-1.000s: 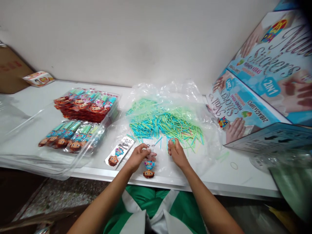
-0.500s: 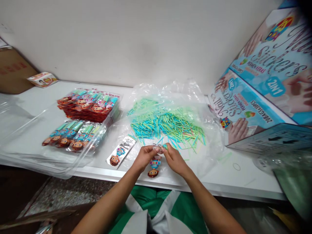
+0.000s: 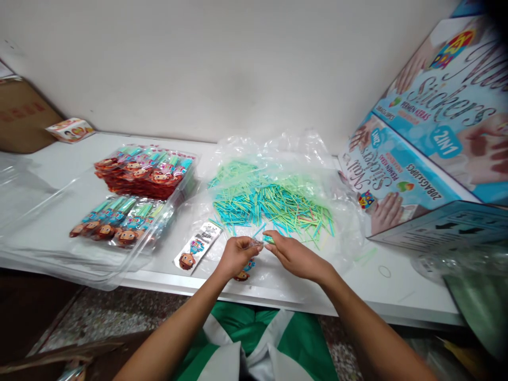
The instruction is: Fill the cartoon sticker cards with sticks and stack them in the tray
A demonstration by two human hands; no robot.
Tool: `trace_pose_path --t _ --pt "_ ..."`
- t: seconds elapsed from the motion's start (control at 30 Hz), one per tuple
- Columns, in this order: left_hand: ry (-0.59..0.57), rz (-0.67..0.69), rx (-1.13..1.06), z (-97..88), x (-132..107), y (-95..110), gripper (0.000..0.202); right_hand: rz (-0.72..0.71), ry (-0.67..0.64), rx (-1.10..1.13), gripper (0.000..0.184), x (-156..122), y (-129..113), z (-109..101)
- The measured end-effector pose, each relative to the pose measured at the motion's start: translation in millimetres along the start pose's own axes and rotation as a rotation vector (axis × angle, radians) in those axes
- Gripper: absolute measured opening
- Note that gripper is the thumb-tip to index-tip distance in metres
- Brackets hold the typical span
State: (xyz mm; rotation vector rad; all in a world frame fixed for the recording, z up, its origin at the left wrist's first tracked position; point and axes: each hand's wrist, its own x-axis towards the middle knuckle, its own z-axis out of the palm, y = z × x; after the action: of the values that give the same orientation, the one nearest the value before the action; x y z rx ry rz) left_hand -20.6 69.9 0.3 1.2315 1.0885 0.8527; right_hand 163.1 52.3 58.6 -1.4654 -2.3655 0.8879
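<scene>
My left hand (image 3: 238,257) pinches the top of a small clear packet (image 3: 245,271) printed with a cartoon head. The packet hangs below the fingers, partly hidden by them. To its right, my right hand (image 3: 296,255) grips a few short green and blue sticks (image 3: 269,239) between thumb and forefinger, their ends pointing at the packet's top. Behind both hands lies a heap of thin green and blue sticks (image 3: 273,203) on a clear plastic bag (image 3: 345,243). A flat white printed packet (image 3: 197,247) rests left of my left hand.
A clear plastic tray (image 3: 135,264) on the left holds stacked packets (image 3: 138,172) and a front row of packets (image 3: 119,222). Large blue printed boxes (image 3: 428,116) stand at right. A brown carton (image 3: 26,116) and a small box (image 3: 70,129) are at far left.
My right hand has drawn slightly away from my left, turning flatter and keeping the sticks. The packet under my left hand has swung left and is more covered.
</scene>
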Motion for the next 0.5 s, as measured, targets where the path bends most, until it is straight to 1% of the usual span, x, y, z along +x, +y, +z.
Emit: trace_pose_path --t 0.2,0.33,0.43,0.5 --pt "-0.01 0.083 0.202 -2.7 -6 8 0.025 -0.037 -0.105 -0.066 0.028 1 -3 -8" --pt "-0.02 0.154 0.341 -4.5 -9 15 0.023 -0.047 -0.147 -0.118 0.028 2 -3 -8" --pt "-0.036 0.147 0.323 -4.8 -10 16 0.022 -0.067 -0.176 -0.115 0.031 4 -2 -9" --pt "-0.039 0.071 0.207 -4.4 -9 14 0.022 -0.081 -0.182 -0.093 0.035 4 -2 -12"
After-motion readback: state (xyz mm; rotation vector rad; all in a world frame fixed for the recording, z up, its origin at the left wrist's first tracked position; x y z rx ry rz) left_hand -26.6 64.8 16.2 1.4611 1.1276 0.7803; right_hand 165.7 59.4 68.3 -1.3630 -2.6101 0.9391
